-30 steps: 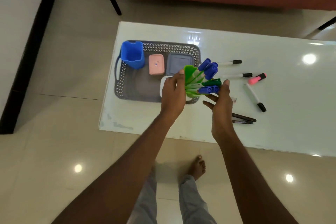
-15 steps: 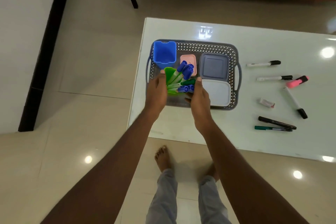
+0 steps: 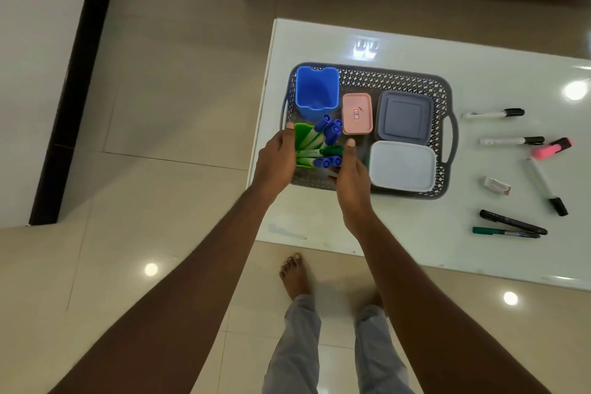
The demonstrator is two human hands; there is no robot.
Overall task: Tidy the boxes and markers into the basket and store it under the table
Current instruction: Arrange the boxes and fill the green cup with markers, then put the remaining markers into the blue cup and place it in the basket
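The white table [image 3: 415, 233] carries a grey basket [image 3: 444, 86] at its left end. Inside lie a white box [image 3: 403, 166], a grey box [image 3: 404, 117], a blue cup [image 3: 316, 89] and a pink box [image 3: 357, 113] (its small sticker is too tiny to read). The left hand [image 3: 276, 160] wraps its fingers round a tilted green cup [image 3: 302, 137] of markers [image 3: 329, 131] at the basket's near-left corner. The right hand [image 3: 351, 176], fingers relaxed, rests its thumb against the caps. Loose markers [image 3: 494, 113] and a pink highlighter [image 3: 551, 149] lie right of the basket.
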